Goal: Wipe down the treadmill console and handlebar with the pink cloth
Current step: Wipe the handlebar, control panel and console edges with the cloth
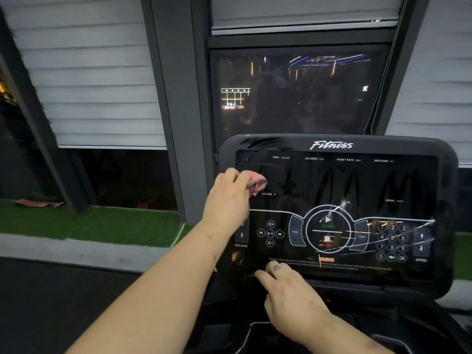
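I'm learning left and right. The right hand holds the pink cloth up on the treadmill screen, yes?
No, it is the left hand that holds the pink cloth up on the treadmill screen. The right hand only touches the screen's lower edge. The head view shows this.

The left hand hides most of the pink cloth. The small print along the bottom edge of the console is too blurred to read.
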The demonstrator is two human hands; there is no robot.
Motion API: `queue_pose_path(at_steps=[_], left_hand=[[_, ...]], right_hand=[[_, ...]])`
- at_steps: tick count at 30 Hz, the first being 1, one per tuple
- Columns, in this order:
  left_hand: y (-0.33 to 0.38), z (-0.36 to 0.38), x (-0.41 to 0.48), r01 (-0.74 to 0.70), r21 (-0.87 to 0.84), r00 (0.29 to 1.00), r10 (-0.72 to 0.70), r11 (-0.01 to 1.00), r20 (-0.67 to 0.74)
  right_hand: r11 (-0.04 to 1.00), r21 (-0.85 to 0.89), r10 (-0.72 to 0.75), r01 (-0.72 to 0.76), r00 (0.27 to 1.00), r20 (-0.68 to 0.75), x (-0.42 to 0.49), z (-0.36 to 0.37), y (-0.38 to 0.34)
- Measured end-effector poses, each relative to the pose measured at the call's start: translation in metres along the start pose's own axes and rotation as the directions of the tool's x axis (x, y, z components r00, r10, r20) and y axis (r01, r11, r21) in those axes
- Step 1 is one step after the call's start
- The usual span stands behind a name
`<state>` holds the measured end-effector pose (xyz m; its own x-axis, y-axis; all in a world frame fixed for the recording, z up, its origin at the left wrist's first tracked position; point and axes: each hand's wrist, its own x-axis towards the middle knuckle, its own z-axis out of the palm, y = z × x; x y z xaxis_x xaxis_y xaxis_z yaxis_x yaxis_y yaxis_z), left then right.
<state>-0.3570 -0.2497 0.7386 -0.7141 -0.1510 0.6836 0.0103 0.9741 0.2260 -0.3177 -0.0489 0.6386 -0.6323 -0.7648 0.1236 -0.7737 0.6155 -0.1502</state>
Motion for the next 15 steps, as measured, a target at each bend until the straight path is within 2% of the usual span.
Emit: queue_pose_path(at_steps=[3, 5, 8, 12, 15], left_hand=[[0.005, -0.009, 0.022, -0.003, 0.012, 1.000, 0.003, 1.000, -0.015], [0.005, -0.012, 0.025, -0.007, 0.025, 1.000, 0.007, 1.000, -0.007], [0.006, -0.013, 0.022, -0.006, 0.026, 1.000, 0.006, 1.000, -0.003], [0.007, -0.013, 0.023, 0.004, 0.036, 1.000, -0.004, 0.999, 0.001], [0.007, -0.013, 0.023, 0.021, 0.033, 1.000, -0.021, 0.999, 0.008]], right_hand=[[1.000, -0.005, 0.007, -0.007, 1.000, 0.025, 0.002, -0.002, 0.000], [0.999, -0.028, 0.018, -0.019, 1.000, -0.017, 0.004, -0.005, -0.001], [0.995, -0.076, 0.045, -0.062, 0.976, -0.214, 0.017, -0.021, 0.000], [0.977, -0.160, 0.060, -0.142, 0.901, -0.430, 0.053, -0.085, 0.013], [0.938, -0.211, 0.137, -0.276, 0.851, -0.507, 0.076, -0.137, 0.030]])
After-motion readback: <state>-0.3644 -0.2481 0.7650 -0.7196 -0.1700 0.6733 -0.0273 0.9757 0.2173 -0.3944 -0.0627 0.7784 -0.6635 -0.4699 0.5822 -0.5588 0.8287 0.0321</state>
